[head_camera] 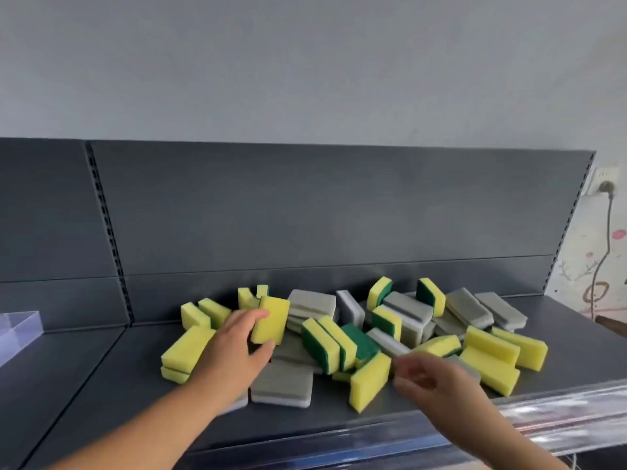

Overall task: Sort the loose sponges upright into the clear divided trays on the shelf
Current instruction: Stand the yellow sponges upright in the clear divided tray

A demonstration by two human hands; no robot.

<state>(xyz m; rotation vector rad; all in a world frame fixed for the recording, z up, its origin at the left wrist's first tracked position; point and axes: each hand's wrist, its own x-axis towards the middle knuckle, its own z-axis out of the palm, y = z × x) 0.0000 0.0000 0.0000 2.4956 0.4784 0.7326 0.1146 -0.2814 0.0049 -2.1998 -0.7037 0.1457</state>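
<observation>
A heap of loose sponges lies on the dark grey shelf (101, 385): yellow-and-green ones (322, 344) and grey ones (281, 385) mixed together. My left hand (234, 347) grips one yellow sponge (270, 320) between fingers and thumb, holding it upright above the heap's left part. My right hand (431, 378) is blurred, hovering over the heap's right front with fingers loosely curled and nothing in it. A clear tray (18, 329) shows only as a corner at the far left edge.
The shelf has a dark back panel (305, 215) with slotted uprights. A clear plastic strip (559, 415) runs along the shelf's front edge at the right. A wall socket with a cable (605, 232) hangs to the right of the shelf.
</observation>
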